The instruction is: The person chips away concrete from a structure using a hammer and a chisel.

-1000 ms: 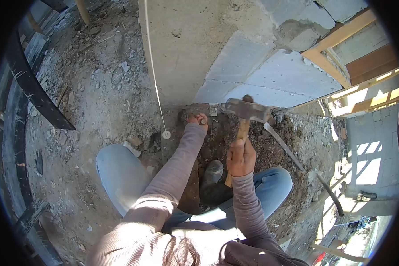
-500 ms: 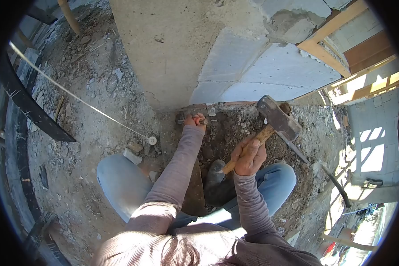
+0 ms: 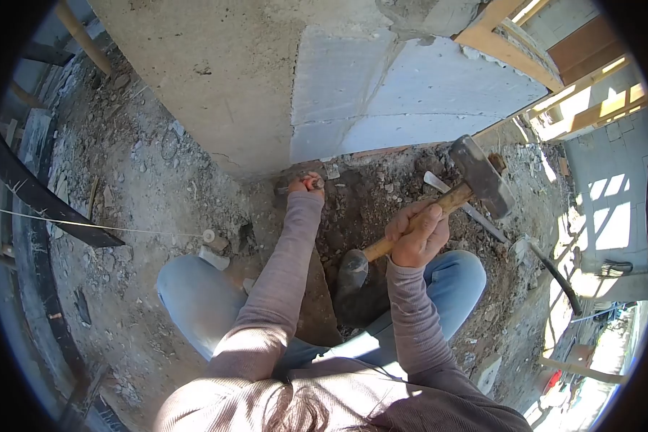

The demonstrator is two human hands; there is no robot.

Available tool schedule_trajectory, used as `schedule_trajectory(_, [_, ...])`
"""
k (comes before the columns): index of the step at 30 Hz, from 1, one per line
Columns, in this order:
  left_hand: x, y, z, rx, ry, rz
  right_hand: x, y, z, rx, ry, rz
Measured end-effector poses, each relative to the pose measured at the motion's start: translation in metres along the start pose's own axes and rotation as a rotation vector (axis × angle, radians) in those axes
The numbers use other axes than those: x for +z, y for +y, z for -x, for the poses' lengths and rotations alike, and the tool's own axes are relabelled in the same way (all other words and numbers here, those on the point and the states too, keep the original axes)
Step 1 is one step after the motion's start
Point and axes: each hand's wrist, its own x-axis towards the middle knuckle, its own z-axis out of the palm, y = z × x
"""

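Chisel [image 3: 299,186] sits in my left hand [image 3: 308,184] at the foot of the wall [image 3: 266,93], up at about 12 o'clock from my knees; my fingers are wrapped round its shaft, and only a short dark stub shows on the wall side of my fist, lying roughly level against the concrete base. My left arm runs straight out to it in its mauve sleeve. Hammer [image 3: 475,176] is in my right hand [image 3: 417,234], raised off at 2 o'clock from the chisel and well apart from it; my fingers are clenched tight round the wooden handle about midway along, the butt end sticking out toward 8 o'clock over my boot [image 3: 353,270], the steel head tilted up and to the right. Below the head a bar [image 3: 457,203] lies on the dug earth, running toward 4 o'clock. My boot rests in the rubble between my knees, just below the chisel hand. At 9 o'clock a taut string [image 3: 86,225] crosses the gravel to a small white spool [image 3: 209,235] beside a stone.
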Motion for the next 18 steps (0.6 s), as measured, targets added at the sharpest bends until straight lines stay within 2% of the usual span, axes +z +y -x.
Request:
schedule_trajectory(1, [-0.001, 0.001, 0.005, 0.005, 0.003, -0.004, -0.003, 0.019, 0.006, -0.026, -0.067, 0.06])
schedule_trajectory(3, [0.001, -0.002, 0.017, 0.031, -0.001, -0.018, -0.008, 0.077, 0.039, -0.104, -0.176, 0.481])
schedule_trajectory(5, [-0.008, -0.001, 0.029, 0.046, -0.002, -0.066, -0.042, 0.163, 0.061, 0.532, -0.446, 0.469])
schedule_trajectory(8, [-0.004, 0.01, 0.022, 0.01, -0.035, -0.04, -0.038, 0.096, 0.043, 0.529, -0.383, 0.34])
schedule_trajectory(10, [-0.007, 0.012, 0.018, -0.054, -0.097, 0.021, -0.029, 0.054, 0.032, 0.446, -0.367, 0.32])
schedule_trajectory(12, [-0.005, 0.015, 0.032, -0.117, -0.111, 0.0, -0.006, 0.014, 0.019, 0.056, -0.203, 0.231])
schedule_trajectory(13, [-0.015, 0.028, -0.005, -0.153, -0.188, -0.075, 0.003, 0.005, 0.016, -0.107, -0.148, 0.276])
schedule_trajectory(14, [-0.024, 0.045, -0.02, -0.42, -0.281, 0.004, 0.005, 0.018, 0.025, -0.074, -0.097, 0.162])
schedule_trajectory(15, [-0.041, 0.047, -0.031, -0.408, -0.518, 0.032, -0.004, 0.057, 0.043, -0.334, -0.077, 0.53])
schedule_trajectory(16, [-0.01, -0.058, -0.006, -0.598, -0.541, 0.008, -0.005, 0.068, 0.055, -0.33, -0.21, 0.51])
schedule_trajectory(17, [0.013, -0.16, 0.007, -0.786, -0.567, -0.027, -0.01, 0.093, 0.075, 0.067, -0.397, 0.562])
schedule_trajectory(18, [0.023, -0.254, 0.027, -0.963, -0.581, -0.068, -0.015, 0.132, 0.074, 0.146, -0.617, 0.752])
